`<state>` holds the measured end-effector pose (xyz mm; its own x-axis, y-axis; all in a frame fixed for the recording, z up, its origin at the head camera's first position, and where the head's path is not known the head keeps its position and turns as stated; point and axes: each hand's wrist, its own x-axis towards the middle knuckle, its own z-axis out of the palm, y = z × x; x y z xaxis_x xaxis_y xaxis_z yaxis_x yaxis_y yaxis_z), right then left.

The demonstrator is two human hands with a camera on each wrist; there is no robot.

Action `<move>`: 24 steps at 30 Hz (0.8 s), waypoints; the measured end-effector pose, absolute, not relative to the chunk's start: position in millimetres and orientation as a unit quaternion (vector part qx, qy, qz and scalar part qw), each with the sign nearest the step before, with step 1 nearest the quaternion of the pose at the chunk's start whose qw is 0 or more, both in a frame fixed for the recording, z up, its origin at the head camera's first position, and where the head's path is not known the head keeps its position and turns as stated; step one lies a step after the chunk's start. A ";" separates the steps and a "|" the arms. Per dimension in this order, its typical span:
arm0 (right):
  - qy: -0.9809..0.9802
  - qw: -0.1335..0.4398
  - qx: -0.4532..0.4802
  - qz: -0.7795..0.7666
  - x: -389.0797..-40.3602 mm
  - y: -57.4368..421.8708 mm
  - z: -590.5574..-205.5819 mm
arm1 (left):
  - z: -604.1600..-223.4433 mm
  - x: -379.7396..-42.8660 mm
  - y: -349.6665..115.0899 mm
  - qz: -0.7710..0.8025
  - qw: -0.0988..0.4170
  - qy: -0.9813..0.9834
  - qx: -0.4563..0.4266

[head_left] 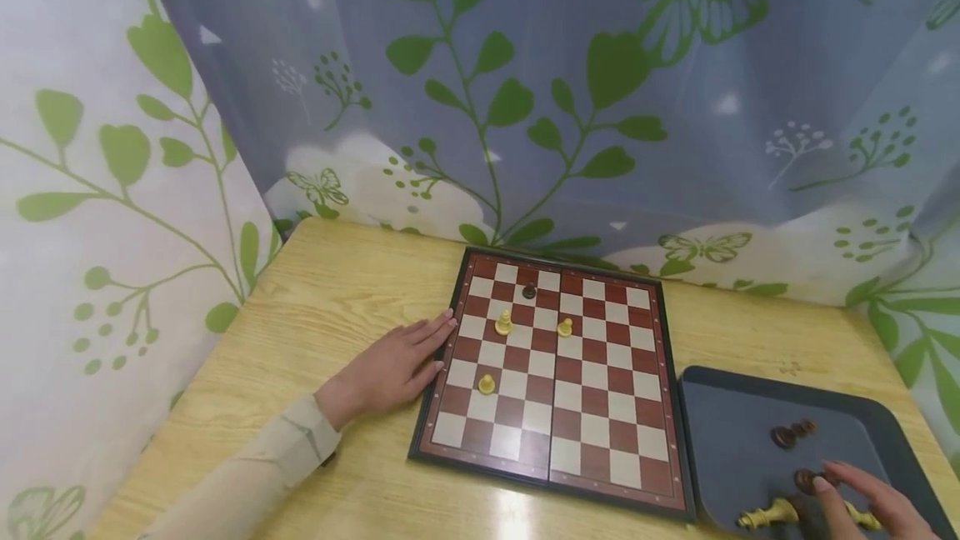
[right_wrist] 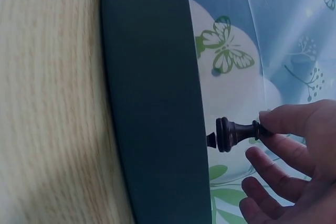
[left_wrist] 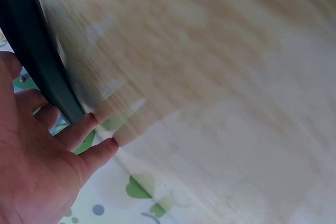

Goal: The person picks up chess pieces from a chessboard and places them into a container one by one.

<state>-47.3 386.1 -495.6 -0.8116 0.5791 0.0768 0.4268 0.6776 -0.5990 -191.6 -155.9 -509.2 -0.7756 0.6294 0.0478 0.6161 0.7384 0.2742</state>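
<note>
My right hand (head_left: 873, 498) pinches a dark chess piece (right_wrist: 233, 134) by its head between thumb and forefinger, its wide base pointing away from the fingers. The hand is over the grey tray (head_left: 738, 394), right of the chessboard (head_left: 577, 373). My left hand (head_left: 393, 369) rests on the wooden table, its extended fingertips at the board's left edge. On the board stand a dark piece (head_left: 529, 291) near the back, a taller cream piece (head_left: 503, 322), a cream pawn (head_left: 566, 327) by the fold and another cream pawn (head_left: 487, 384) nearer the front.
Inside the tray lie another dark chess piece (head_left: 783, 437) and, partly hidden by my right hand, cream pieces (head_left: 772, 515). The tray sits close beside the board on the light wooden table (head_left: 352, 282). A leaf-patterned cloth (head_left: 480, 107) hangs behind and on the left.
</note>
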 end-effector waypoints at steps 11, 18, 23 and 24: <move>-0.899 0.126 -0.299 0.293 -53.6 392.1 -492.1 | -508.7 -192.5 -154.5 0.145 0.013 0.927 0.346; -0.904 0.170 -0.288 0.266 -50.5 392.2 -500.9 | -508.9 -191.9 -154.9 0.143 0.016 0.928 0.345; -0.898 0.149 -0.301 0.282 -46.7 397.5 -507.3 | -508.7 -191.3 -155.3 0.142 0.022 0.929 0.340; -0.896 0.146 -0.305 0.289 -45.9 398.7 -508.7 | -508.4 -191.2 -155.4 0.144 0.021 0.929 0.340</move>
